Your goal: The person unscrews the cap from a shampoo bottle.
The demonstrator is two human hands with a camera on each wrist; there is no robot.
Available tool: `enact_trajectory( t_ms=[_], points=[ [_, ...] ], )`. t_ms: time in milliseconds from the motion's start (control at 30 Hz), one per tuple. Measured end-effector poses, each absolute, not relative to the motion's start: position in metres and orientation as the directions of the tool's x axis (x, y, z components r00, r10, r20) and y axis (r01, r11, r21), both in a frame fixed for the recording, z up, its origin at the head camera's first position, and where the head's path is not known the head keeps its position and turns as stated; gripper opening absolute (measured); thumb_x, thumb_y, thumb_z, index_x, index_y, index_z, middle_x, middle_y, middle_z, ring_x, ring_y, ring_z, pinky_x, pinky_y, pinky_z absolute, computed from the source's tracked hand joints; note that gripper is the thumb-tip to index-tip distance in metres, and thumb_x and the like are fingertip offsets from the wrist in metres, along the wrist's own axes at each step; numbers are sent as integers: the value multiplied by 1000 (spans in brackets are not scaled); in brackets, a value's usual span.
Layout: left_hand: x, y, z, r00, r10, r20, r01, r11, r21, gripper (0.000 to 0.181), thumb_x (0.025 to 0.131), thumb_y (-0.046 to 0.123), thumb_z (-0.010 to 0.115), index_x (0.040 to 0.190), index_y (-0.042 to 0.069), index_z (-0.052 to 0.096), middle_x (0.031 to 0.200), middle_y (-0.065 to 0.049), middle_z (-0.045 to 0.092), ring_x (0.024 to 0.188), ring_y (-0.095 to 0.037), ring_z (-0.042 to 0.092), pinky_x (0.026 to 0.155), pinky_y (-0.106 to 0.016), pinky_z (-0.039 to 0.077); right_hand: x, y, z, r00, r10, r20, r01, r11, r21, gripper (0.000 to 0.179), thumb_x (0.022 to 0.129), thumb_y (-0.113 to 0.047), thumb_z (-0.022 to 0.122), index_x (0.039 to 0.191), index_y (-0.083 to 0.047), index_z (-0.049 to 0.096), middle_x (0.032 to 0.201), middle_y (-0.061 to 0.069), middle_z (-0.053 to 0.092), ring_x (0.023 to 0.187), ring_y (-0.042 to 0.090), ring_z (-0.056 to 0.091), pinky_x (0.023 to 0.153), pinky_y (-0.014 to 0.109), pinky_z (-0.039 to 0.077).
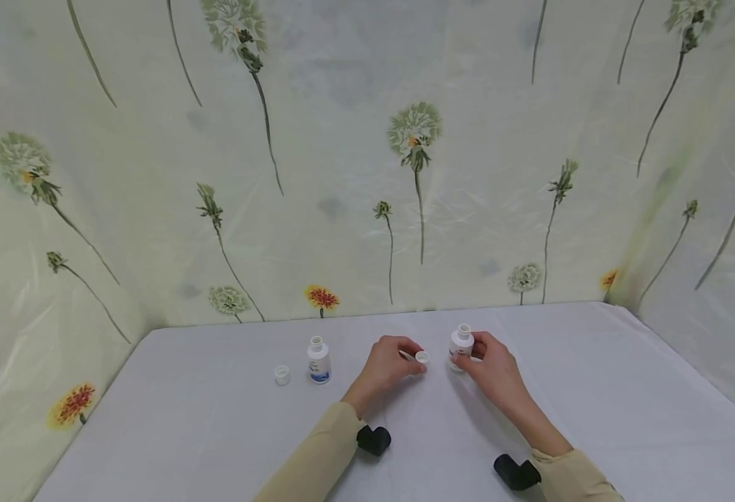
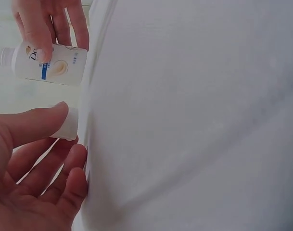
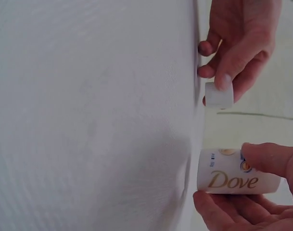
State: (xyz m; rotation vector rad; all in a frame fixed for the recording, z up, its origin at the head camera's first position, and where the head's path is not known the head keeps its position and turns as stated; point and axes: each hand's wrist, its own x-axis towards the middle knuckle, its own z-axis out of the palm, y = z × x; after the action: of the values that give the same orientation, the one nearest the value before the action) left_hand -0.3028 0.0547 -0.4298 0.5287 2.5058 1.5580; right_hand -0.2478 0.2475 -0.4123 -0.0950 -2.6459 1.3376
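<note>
My left hand (image 1: 388, 367) pinches a small white bottle cap (image 1: 422, 358) between thumb and fingers, its hollow side facing up. Just to its right, my right hand (image 1: 496, 371) grips an uncapped white Dove bottle (image 1: 461, 340) around its body. The bottle stands upright with its bare neck on top, its base at or very near the tabletop. In the right wrist view the Dove lettering on the bottle (image 3: 233, 180) faces the camera, and the cap (image 3: 218, 95) is apart from it. The left wrist view shows the bottle's open neck (image 2: 6, 57).
A second uncapped white bottle (image 1: 319, 364) stands left of my hands, with another white cap (image 1: 282, 375) lying beside it. White cloth covers the table (image 1: 173, 418). A flower-printed curtain (image 1: 342, 174) hangs behind and at both sides. Black wrist devices (image 1: 374, 440) are at both wrists.
</note>
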Motion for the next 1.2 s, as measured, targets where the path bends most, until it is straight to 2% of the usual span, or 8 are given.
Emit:
enact_trajectory(
  t_ms=[800,1200],
  points=[
    [-302,56,-434,-912,407,55,243,428,871,21,77,4,80,98,8,76,85,5,67,75,-10,55,71,-25,46,-248,256,-415,-992,102,79,-1,608,-794,51,92,-13,67,131,11,45,125,32,58,115,42,56,88,48,51],
    [-298,44,-435,-927,376,-2,152,380,912,26,82,11,79,107,5,72,92,3,67,80,-12,61,69,-27,53,-240,261,-418,-993,104,57,15,586,-810,59,94,-18,65,140,8,38,137,32,48,124,44,50,96,52,46]
  ],
)
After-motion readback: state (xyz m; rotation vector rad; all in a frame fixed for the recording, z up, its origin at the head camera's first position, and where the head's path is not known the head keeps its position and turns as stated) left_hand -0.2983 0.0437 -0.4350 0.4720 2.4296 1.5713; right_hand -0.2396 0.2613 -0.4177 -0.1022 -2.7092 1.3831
